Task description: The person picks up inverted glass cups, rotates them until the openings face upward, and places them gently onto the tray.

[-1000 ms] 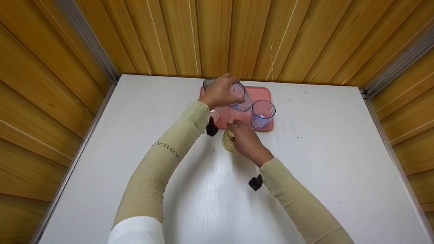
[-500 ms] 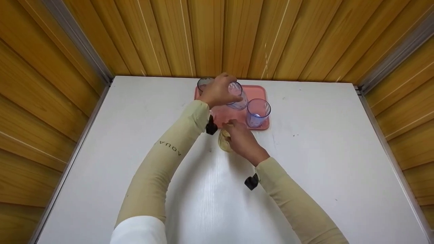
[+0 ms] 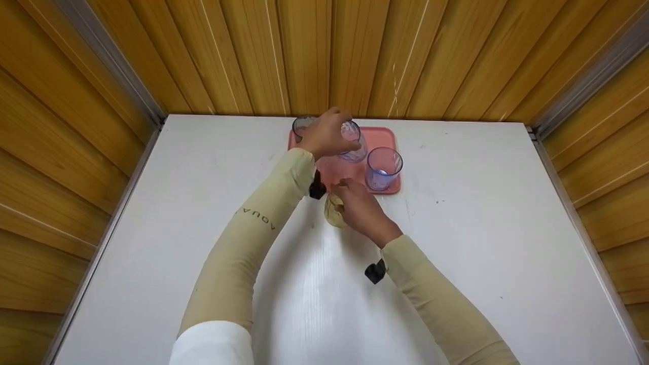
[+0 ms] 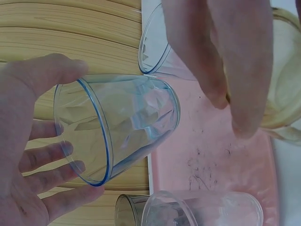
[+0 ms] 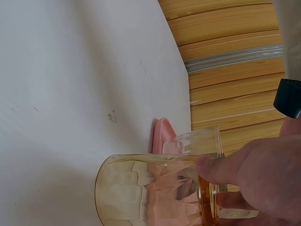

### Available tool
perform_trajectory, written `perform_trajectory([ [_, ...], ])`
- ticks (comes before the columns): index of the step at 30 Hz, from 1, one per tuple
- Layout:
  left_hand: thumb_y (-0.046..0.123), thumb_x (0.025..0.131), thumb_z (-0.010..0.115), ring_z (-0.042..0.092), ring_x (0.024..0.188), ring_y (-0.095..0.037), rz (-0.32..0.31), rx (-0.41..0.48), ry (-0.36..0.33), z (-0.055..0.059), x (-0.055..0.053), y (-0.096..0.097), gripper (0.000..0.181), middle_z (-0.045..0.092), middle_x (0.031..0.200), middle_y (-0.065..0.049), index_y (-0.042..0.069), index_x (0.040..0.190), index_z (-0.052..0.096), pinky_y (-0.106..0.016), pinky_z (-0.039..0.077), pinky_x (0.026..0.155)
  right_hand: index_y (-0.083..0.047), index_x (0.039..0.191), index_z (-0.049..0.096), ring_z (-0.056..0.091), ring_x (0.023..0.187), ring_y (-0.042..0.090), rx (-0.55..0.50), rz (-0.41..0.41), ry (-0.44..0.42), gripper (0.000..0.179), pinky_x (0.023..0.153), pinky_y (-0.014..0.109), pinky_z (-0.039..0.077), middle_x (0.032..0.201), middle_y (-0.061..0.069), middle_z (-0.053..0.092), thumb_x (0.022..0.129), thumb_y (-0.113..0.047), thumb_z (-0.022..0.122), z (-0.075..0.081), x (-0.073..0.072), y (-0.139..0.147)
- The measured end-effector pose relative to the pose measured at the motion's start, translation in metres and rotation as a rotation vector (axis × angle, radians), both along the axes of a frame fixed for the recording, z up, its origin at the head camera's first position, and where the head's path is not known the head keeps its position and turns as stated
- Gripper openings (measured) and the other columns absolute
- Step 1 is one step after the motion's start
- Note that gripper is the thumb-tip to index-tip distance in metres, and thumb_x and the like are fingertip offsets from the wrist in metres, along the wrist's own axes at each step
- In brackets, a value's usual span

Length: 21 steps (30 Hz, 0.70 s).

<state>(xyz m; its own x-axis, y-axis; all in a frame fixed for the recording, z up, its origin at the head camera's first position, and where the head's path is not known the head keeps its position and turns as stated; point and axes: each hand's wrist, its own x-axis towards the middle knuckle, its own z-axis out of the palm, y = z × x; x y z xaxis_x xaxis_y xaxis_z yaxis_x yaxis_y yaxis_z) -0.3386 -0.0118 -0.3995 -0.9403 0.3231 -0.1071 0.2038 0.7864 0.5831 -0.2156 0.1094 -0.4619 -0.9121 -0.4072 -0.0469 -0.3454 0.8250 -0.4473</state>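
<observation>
My left hand [image 3: 324, 136] grips a clear cup with a blue rim [image 4: 136, 122] near the far side of the pink tray [image 3: 380, 134]. The left wrist view shows the thumb on the rim and the other fingers spread around its opposite side. My right hand [image 3: 361, 208] pinches the rim of an amber cup [image 5: 127, 188] at the tray's near edge. Several fingers of that hand are hidden behind the cup in the right wrist view. I cannot tell whether the amber cup touches the table.
A second blue-rimmed cup [image 3: 384, 172] stands at the tray's right side. A grey cup [image 3: 300, 126] is partly covered by my left hand, with a colourless cup [image 4: 230, 209] beside it. Wood-patterned panels [image 3: 304, 56] rise behind the white table [image 3: 481, 228].
The head view has shifted slightly, so the scene sits a little further left. Both hands keep their hold on the cups, with almost no movement relative to the tray.
</observation>
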Motion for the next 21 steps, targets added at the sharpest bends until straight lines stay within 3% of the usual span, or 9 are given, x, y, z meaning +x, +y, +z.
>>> perform_trajectory([
  [4,0.047,0.077,0.078,0.038,0.142,-0.025,0.009,-0.003,-0.004,-0.001,-0.001,0.001,0.075,0.025,0.160,-0.001,0.028,0.142,0.046,-0.045,0.039,0.112,-0.009,0.131,0.059,0.055,0.122,0.028,-0.007,0.009,0.013,0.047,0.107,0.043,0.044,0.132,0.013,0.056,0.085,-0.004,0.071,-0.002,0.000,0.001],
  [11,0.048,0.078,0.076,0.042,0.138,-0.023,-0.005,-0.020,0.011,-0.003,-0.003,0.006,0.077,0.032,0.156,-0.001,0.026,0.144,0.044,-0.043,0.040,0.111,-0.011,0.128,0.061,0.055,0.121,0.028,-0.031,-0.003,0.009,0.044,0.105,0.043,0.046,0.131,0.012,0.056,0.085,-0.003,0.070,-0.004,0.001,0.001],
  [21,0.047,0.077,0.076,0.047,0.131,-0.022,0.010,-0.042,0.045,-0.008,-0.003,0.016,0.076,0.041,0.148,-0.003,0.024,0.143,0.046,-0.044,0.044,0.107,-0.002,0.121,0.062,0.058,0.115,0.031,-0.003,0.016,0.068,0.036,0.102,0.042,0.048,0.126,0.014,0.059,0.086,-0.004,0.069,-0.005,0.002,0.001],
])
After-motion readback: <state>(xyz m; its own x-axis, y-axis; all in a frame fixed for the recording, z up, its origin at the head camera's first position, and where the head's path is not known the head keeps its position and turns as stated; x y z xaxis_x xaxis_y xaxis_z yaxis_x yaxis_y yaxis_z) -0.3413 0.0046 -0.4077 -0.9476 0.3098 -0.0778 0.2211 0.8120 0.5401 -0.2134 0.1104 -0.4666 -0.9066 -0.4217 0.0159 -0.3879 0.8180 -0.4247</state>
